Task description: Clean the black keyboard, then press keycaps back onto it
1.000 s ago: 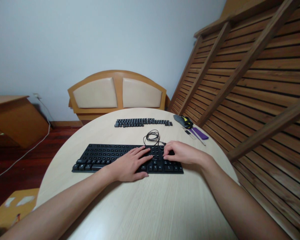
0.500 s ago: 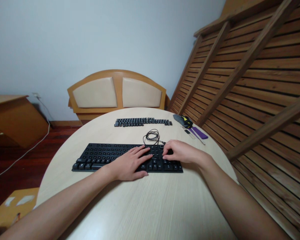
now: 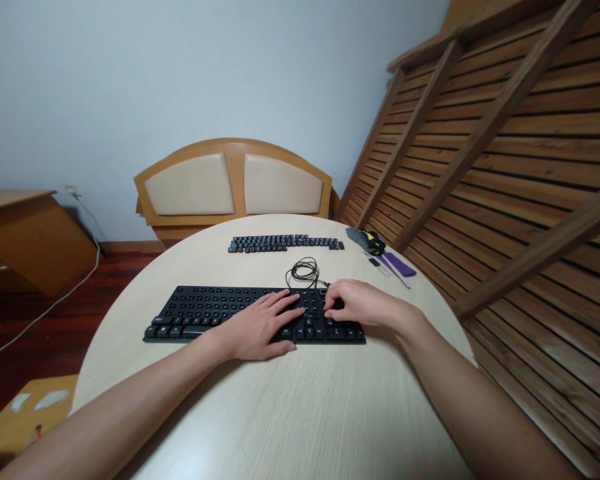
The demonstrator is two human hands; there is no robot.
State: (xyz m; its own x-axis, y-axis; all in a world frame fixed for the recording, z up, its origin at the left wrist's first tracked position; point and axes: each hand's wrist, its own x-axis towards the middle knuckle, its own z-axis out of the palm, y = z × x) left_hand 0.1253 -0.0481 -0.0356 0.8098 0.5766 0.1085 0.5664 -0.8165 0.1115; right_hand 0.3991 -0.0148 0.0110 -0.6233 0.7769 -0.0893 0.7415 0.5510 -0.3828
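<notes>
A black keyboard (image 3: 205,310) lies on the round table (image 3: 300,413), with most of its upper rows bare of keycaps. The bottom row and part of the number pad still carry theirs. My left hand (image 3: 265,327) rests flat across the keyboard's right-centre part, fingers spread, thumb near the front edge. Over the number pad, my right hand (image 3: 355,303) is closed, its thumb and fingers pinched together at the keys. What sits between those fingertips, if anything, is hidden. The coiled cable (image 3: 305,270) lies behind the keyboard.
Loose keycaps (image 3: 260,244) stand in rows at the table's far side. To their right lie a grey, black and yellow glove-like bundle (image 3: 370,241), a purple strip (image 3: 400,265) and a thin metal tool (image 3: 397,277). A slatted wooden frame (image 3: 505,167) leans along the right.
Hardly anything differs. Both hands stay in the same places on the keyboard, and the view has shifted very slightly.
</notes>
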